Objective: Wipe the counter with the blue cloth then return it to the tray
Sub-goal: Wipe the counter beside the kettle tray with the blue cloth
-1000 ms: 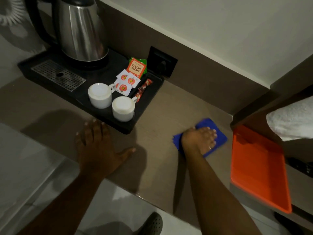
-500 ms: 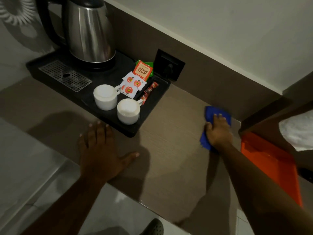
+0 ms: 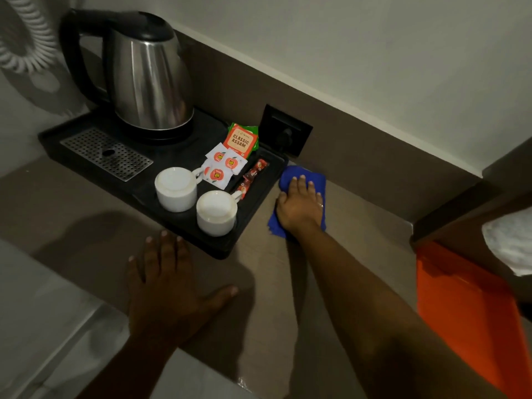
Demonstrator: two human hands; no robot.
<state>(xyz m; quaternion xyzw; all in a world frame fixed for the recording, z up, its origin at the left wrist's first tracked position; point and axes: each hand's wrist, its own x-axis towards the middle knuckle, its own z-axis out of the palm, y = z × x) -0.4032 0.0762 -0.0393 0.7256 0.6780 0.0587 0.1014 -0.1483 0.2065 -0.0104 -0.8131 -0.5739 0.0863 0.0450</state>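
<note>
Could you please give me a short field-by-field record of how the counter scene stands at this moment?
surface: brown wood-grain counter
cloth: blue cleaning cloth, flat on the counter beside the black plastic kettle tray
right hand: palm down, pressing on the cloth
left hand: flat on the counter, holding nothing
kettle tray contents: steel electric kettle, two white ceramic cups, tea sachets
return spot: orange plastic tray, at the right, no cloth in it
task stage: wiping under way, cloth not yet returned

1 head view, looking steeply down, forward, close over counter [image 3: 354, 254] toward wall.
</note>
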